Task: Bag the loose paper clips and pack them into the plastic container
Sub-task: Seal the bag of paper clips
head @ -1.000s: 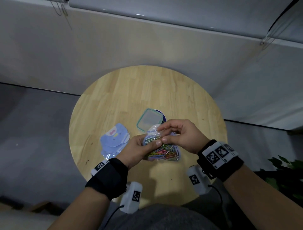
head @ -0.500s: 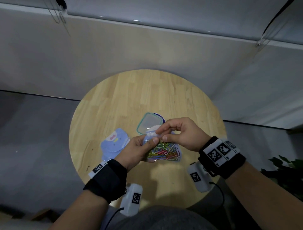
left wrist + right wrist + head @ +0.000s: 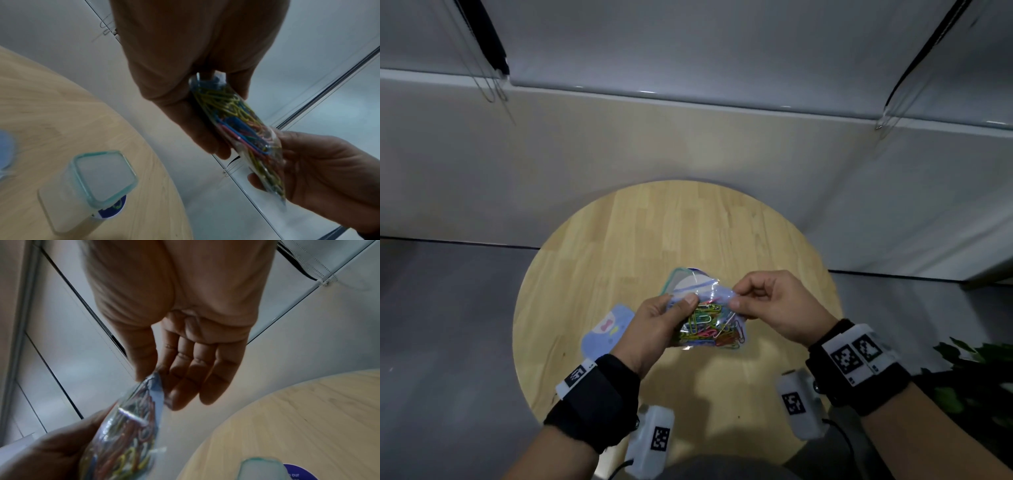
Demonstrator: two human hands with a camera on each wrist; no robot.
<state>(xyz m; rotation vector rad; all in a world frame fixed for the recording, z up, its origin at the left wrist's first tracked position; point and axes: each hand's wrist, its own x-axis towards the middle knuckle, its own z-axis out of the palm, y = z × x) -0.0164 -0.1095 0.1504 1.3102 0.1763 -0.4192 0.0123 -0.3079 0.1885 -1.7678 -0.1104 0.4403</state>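
Currently both hands hold the small clear zip bag [image 3: 709,322] of coloured paper clips above the round wooden worktop [image 3: 640,246]. Left hand [image 3: 657,329] grips the bag's side, thumb on top; right hand [image 3: 774,308] pinches the bag's top edge between thumb and forefinger. I judge the step to be sealing. Clear square plastic container [image 3: 98,183] with teal rim stands just behind. Next: run the pinch along the strip, then lower the bag inside.
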